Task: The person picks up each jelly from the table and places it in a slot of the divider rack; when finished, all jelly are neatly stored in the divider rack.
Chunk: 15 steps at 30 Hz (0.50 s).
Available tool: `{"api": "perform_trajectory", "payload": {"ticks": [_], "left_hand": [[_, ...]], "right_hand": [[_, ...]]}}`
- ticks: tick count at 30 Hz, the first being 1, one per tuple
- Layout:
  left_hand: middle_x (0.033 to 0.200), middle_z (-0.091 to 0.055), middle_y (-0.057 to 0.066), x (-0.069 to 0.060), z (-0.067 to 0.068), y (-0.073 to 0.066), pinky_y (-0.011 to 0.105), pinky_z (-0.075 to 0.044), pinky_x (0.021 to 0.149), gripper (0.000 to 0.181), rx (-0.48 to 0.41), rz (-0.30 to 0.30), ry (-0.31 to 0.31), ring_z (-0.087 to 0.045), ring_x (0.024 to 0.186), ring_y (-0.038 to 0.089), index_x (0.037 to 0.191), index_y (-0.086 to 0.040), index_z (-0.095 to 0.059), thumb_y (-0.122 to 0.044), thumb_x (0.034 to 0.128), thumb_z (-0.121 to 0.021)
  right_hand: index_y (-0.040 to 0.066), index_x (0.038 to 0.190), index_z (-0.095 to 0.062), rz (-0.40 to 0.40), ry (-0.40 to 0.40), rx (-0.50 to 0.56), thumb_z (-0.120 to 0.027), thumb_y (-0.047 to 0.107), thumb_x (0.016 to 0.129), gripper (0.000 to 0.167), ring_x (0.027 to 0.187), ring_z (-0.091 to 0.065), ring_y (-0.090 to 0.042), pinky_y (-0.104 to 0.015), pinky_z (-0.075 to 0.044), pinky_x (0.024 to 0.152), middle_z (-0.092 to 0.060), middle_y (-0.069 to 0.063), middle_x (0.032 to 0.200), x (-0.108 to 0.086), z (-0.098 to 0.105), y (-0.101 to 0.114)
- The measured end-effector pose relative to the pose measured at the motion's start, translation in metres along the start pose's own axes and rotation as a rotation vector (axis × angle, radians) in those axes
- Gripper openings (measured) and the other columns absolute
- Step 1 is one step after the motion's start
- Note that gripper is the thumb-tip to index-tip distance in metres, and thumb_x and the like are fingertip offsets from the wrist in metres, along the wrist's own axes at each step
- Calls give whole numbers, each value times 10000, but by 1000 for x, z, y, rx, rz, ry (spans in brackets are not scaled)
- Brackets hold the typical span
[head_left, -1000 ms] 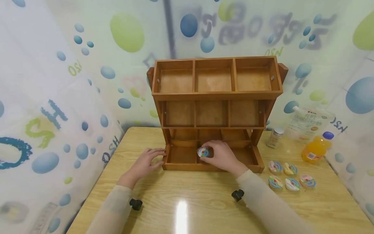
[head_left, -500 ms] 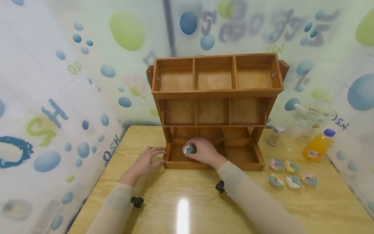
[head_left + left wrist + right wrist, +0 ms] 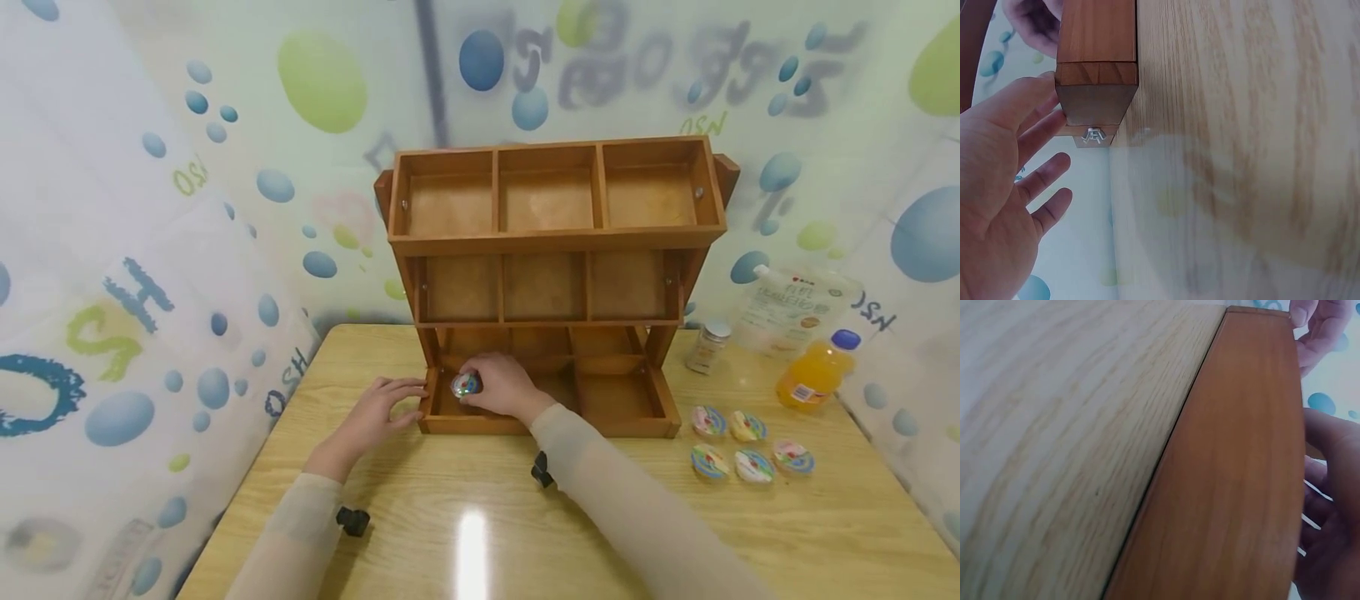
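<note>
A brown wooden rack point(image 3: 557, 247) with three tiers, each split into three compartments, stands on the table. My right hand point(image 3: 504, 387) pinches a small jelly cup point(image 3: 465, 385) with a printed lid, inside the bottom tier's left compartment. Whether the cup touches the compartment floor cannot be told. In the right wrist view the rack's front board hides the cup and part of the right hand point(image 3: 1336, 506). At the rack's lower left end, my left hand point(image 3: 375, 423) touches the side with extended fingers. The left wrist view shows that hand point(image 3: 997, 175) with its fingers spread against the wood.
Several more jelly cups point(image 3: 753, 467) lie on the table right of the rack. Behind them are a silver-lidded jar point(image 3: 707, 348), an orange drink bottle point(image 3: 816, 377) with a purple cap and a white pouch point(image 3: 795, 310). Patterned sheeting point(image 3: 322, 192) surrounds the table.
My right hand has carried the jelly cup leftward, from the bottom tier's middle compartment to the left one. The left hand has stayed at the rack's side.
</note>
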<state>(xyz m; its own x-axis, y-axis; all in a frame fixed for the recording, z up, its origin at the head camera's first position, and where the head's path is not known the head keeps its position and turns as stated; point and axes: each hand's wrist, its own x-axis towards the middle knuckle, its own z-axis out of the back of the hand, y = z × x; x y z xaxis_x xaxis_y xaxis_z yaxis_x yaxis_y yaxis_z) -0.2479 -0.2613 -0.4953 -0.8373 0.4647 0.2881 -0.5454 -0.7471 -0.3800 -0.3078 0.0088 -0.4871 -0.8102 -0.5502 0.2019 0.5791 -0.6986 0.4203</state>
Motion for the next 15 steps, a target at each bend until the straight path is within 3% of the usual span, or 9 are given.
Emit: {"api": "perform_trajectory", "payload": {"ticks": [7, 15], "left_hand": [[1456, -627, 49, -1, -1, 1, 527, -480, 1007, 346, -5, 7, 3, -550, 1174, 267, 1301, -140, -716, -246, 973, -744], [1454, -627, 77, -2, 0, -2, 537, -485, 990, 358, -4, -8, -7, -556, 1172, 284, 1302, -107, -713, -222, 965, -751]], "right_hand": [[189, 1170, -735, -38, -1, -31, -859, 403, 842, 411, 1025, -657, -188, -398, -529, 950, -750, 41, 1080, 9, -7, -2], [177, 1207, -733, -62, 16, -39, -836, 431, 860, 442, 1042, -677, -198, -442, -512, 989, -753, 14, 1125, 13, -14, 1]]}}
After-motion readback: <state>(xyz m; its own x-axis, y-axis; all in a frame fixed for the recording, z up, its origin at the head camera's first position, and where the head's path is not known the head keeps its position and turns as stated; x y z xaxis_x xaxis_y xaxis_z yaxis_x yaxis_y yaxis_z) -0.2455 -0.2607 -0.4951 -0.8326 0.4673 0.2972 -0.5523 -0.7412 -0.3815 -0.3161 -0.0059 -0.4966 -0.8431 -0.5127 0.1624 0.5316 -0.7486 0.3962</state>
